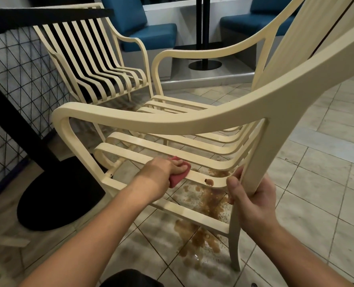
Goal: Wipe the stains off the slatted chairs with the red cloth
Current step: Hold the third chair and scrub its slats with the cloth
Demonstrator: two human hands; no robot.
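A cream slatted chair [184,119] stands close in front of me, seen from its side. My left hand [161,168] holds the red cloth [177,178] and presses it onto the nearest seat slat. A brown stain [209,181] sits on that same slat, just right of the cloth. My right hand [252,201] grips the chair's rear upright where it meets the seat. A second cream slatted chair [93,59] stands further back on the left.
Brown liquid [201,235] is pooled on the tiled floor under the near chair. A black table base [53,195] and a wire-mesh panel [12,83] stand at the left. Blue upholstered seats [149,32] and another black table pedestal [205,64] are at the back.
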